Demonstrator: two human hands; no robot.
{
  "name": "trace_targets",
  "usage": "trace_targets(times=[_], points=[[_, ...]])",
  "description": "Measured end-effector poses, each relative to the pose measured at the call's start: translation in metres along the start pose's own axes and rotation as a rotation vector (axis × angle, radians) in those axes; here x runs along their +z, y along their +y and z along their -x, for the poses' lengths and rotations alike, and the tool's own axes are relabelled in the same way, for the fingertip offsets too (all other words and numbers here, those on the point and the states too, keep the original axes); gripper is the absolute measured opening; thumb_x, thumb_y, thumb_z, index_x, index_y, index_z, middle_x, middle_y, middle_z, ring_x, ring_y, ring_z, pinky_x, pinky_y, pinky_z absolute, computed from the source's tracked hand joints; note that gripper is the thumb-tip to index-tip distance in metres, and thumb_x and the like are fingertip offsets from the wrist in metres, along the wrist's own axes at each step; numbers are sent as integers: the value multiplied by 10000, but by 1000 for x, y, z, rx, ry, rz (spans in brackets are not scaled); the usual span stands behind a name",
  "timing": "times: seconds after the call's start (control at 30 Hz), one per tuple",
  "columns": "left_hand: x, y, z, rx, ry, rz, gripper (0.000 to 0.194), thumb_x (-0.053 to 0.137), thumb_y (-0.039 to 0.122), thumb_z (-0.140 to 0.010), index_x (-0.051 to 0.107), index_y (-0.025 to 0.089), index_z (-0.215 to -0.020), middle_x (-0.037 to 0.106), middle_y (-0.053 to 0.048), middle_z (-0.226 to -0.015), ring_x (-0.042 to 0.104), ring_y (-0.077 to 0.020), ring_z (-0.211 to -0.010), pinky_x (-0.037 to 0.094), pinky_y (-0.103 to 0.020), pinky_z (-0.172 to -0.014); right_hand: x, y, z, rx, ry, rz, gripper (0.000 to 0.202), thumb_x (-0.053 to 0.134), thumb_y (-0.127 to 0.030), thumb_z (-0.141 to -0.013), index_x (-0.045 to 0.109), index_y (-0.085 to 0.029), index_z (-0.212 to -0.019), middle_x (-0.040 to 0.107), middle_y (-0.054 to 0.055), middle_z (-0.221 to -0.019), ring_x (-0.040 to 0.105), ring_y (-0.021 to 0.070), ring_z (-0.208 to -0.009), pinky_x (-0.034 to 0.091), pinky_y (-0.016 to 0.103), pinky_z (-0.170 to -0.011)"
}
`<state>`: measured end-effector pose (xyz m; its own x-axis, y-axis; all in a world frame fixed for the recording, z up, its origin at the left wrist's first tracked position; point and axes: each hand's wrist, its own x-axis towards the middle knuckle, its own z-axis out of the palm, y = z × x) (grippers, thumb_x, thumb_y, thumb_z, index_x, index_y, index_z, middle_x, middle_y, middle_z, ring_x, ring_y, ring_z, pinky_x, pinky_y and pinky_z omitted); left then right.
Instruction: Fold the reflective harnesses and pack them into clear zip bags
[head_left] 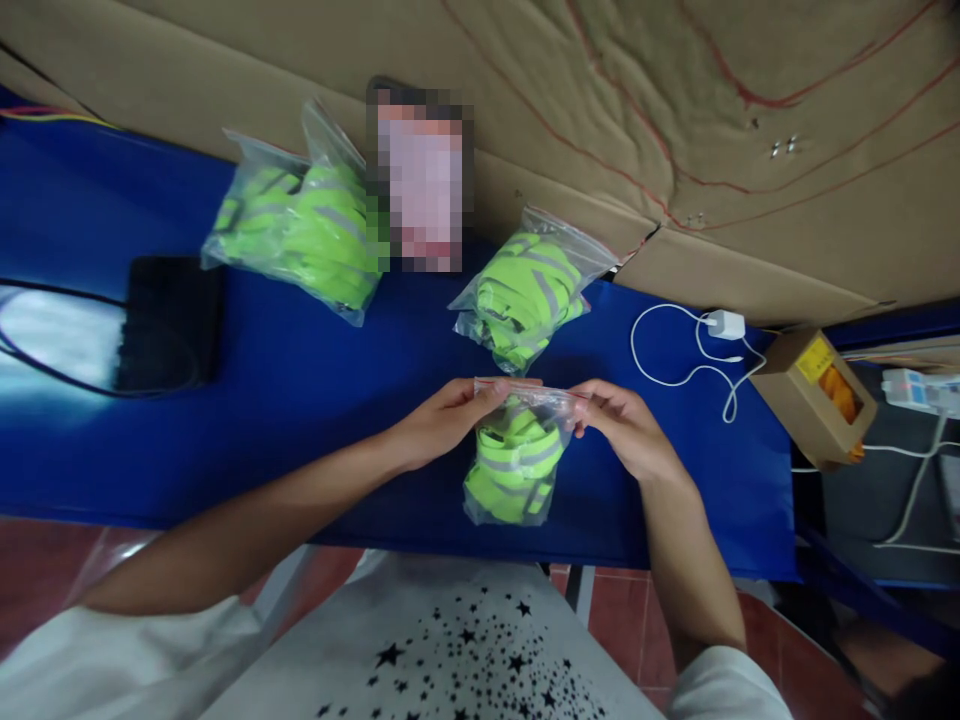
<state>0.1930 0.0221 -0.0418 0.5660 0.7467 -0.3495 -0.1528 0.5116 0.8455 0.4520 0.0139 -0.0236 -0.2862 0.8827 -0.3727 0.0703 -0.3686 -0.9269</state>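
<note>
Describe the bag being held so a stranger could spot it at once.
On the blue table, at its near edge, lies a clear zip bag of neon-green straps. Unlike the two other filled bags farther back, the left hand and right hand pinch its top.

Both hands pinch the top edge of a clear bag (pixel 516 455) of neon-green straps, the left hand (pixel 442 420) at its left corner and the right hand (pixel 626 425) at its right, above the blue tabletop (pixel 300 380). Two more filled bags (pixel 300 225) (pixel 525 290) lie farther back, near a white charger (pixel 724 325) and a small cardboard box (pixel 817 395).
</note>
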Motion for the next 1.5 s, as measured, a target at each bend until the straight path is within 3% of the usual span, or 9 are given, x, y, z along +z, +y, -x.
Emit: trace_targets(times=[0.1, 0.27, 0.47, 0.6, 0.7, 0.8, 1.0, 1.23, 1.5], points=[[-2, 1, -2, 13, 69, -120, 447, 559, 547, -983, 746, 241, -1250, 771, -48, -1211, 693, -236, -1185, 494, -337, -1052, -2, 1, -1, -44, 56, 90, 219, 775, -419, -869, 758, -202, -842, 733, 18, -749, 635, 122, -660, 507, 255, -632], [-5, -1, -6, 48, 117, -264, 482, 578, 558, -963, 764, 191, -1214, 773, -66, -1200, 699, -254, -1146, 504, -341, -1024, -6, 8, -6, -106, 118, 188, 223, 788, -427, -850, 768, -205, -844, 739, 19, -766, 645, 131, -691, 509, 267, -664], [-4, -1, -6, 61, 95, -212, 454, 605, 546, -956, 768, 204, -1206, 754, -64, -1253, 668, -247, -1220, 455, -345, -1105, -9, 9, -9, -35, 38, 114, 269, 772, -466, -861, 757, -209, -940, 719, 16, -798, 649, 134, -712, 517, 256, -633], [-3, 1, -7, 1, 63, -93, 482, 657, 582, -907, 783, 191, -1158, 759, -87, -1237, 672, -267, -1218, 452, -373, -1116, -11, 7, -8, -36, 22, 141, 280, 757, -480, -872, 741, -202, -895, 706, 13, -770, 633, 128, -681, 512, 254, -621], [-2, 2, -8, -59, -7, 81, 565, 605, 665, -901, 790, 179, -1122, 751, -105, -1250, 671, -291, -1227, 477, -385, -1093, -12, 7, -7, -91, 59, 200, 303, 732, -497, -890, 715, -196, -860, 694, 12, -752, 623, 129, -673, 504, 256, -620], [0, 1, -8, -61, 14, 115, 579, 578, 679, -913, 779, 192, -1152, 771, -92, -1201, 695, -282, -1183, 495, -376, -1071, -10, 9, -7, -166, 100, 254, 301, 710, -480, -917, 676, -197, -820, 664, 0, -724, 601, 118, -656, 482, 247, -615], [1, -1, -5, 2, 82, 23, 561, 581, 656, -926, 781, 185, -1156, 789, -85, -1144, 717, -260, -1116, 497, -354, -1058, -4, 10, -9, -154, 37, 189, 291, 721, -496, -903, 691, -207, -898, 665, 0, -767, 605, 124, -666, 503, 261, -627], [-1, 2, -3, 43, 126, -113, 509, 752, 544, -838, 760, 175, -1188, 766, -106, -1209, 713, -251, -1098, 544, -329, -950, -13, 9, -10, -73, -5, 157, 279, 776, -457, -853, 708, -196, -926, 683, 14, -826, 609, 121, -668, 516, 263, -625], [-4, 0, -3, 92, 145, -264, 480, 576, 542, -962, 770, 158, -1174, 789, -75, -1136, 713, -231, -1062, 520, -311, -966, -10, 19, -12, -49, 32, 91, 269, 769, -389, -830, 596, -190, -779, 624, -28, -700, 557, 91, -540, 452, 232, -523]])
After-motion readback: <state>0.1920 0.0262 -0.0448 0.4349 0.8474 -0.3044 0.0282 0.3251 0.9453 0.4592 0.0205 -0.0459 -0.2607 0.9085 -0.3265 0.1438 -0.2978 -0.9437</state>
